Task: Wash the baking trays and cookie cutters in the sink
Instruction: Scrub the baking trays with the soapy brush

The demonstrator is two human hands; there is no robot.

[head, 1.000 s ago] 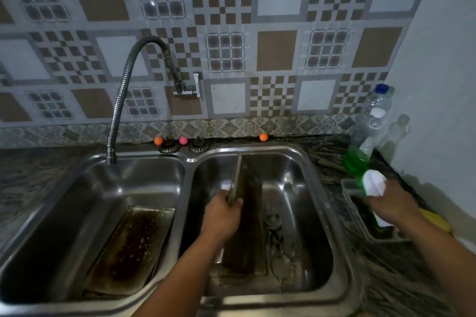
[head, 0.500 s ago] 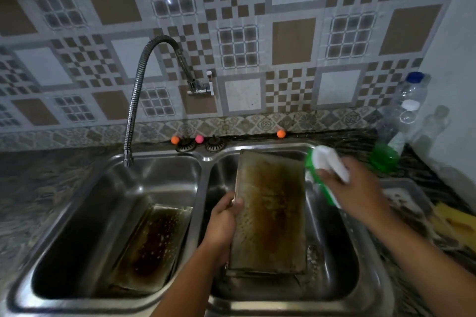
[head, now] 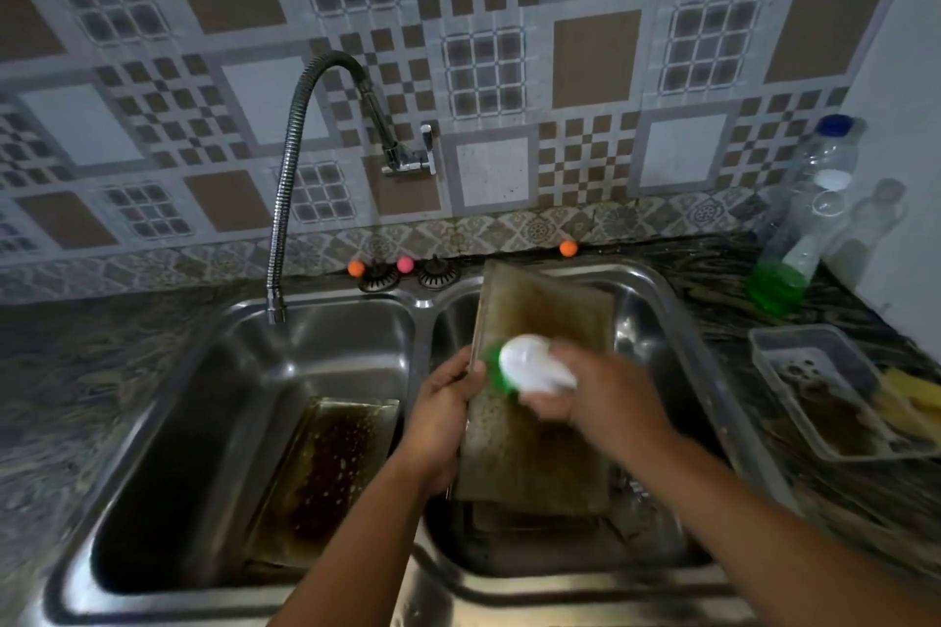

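Tray (head: 545, 423) lower edge hidden; blurred brush (head: 529, 364) against it.

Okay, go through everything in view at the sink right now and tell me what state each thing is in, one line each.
Baking tray: propped up in the right basin, heavily stained.
Left hand: grips the tray's left edge.
Right hand: holds the scrub brush.
Scrub brush: pressed on the tray.
Second tray: lying in the left basin, stained.
Faucet: no water visible.
Soap bottle: upright, little green liquid left.
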